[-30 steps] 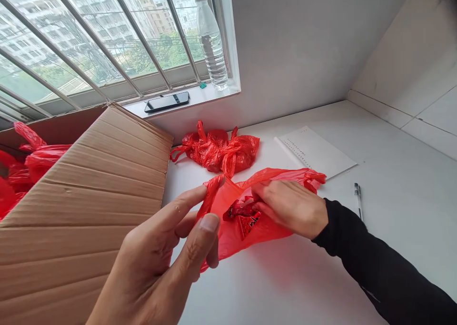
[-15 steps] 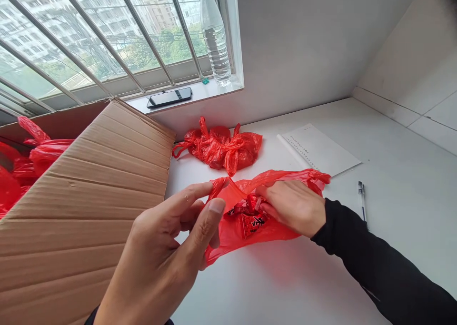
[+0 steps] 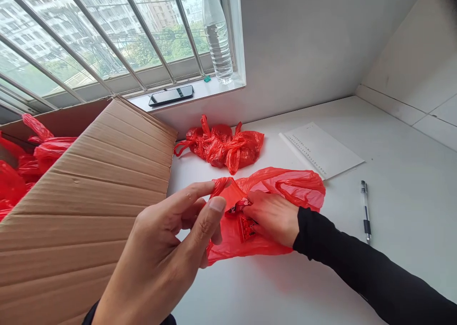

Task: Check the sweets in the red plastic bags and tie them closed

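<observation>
A thin red plastic bag (image 3: pixel 228 244) lies spread and open on the white table. My left hand (image 3: pixel 171 249) has the bag's handle hooked on its index finger, with the thumb standing apart from it, and holds the mouth up. Inside the bag are small red printed packets (image 3: pixel 246 227) with black markings. My right hand (image 3: pixel 273 215) reaches into the bag, its fingers curled onto the packets; the fingertips are partly hidden.
A cardboard box (image 3: pixel 100 187) with red bags (image 3: pixel 53 153) inside stands at left. Tied red bags (image 3: pixel 221 144) lie behind. A notebook (image 3: pixel 321 149) and pen (image 3: pixel 365 211) are at right. On the sill are a phone (image 3: pixel 171 95) and water bottle (image 3: pixel 218 44).
My right hand has moved a little left and deeper over the packets, covering more of them. The bag's right side has slipped free of the wrist and spread. My left hand keeps its hold.
</observation>
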Tool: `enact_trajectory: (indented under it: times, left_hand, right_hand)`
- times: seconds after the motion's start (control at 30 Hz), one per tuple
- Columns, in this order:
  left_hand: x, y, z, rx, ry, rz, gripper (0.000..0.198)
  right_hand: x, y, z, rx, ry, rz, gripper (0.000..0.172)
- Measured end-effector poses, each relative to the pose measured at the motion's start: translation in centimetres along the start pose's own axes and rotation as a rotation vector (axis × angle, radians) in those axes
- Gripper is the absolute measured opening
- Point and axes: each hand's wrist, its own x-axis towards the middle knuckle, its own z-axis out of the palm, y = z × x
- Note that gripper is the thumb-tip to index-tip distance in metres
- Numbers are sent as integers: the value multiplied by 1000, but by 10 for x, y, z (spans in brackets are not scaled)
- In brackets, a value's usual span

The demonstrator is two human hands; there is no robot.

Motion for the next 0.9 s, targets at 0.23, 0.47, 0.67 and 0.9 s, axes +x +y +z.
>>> enact_trajectory:
  times: [0.23,0.47,0.67,0.9]
  left_hand:
    - [-3,1,-4,35,-33,-73,27]
    - [-3,0,-4,16,-34,-68,25]
    - [0,3,0,-6,-31,-80,25]
    - [0,2,1,10,-22,-83,25]
  right_hand:
    - [-2,2,-4,80,83,23,16]
    - [-7,13,-10,46,64,85,18]
    - [-18,8,-25,168,248,60,17]
    - [-12,24,-18,109,321,163,21]
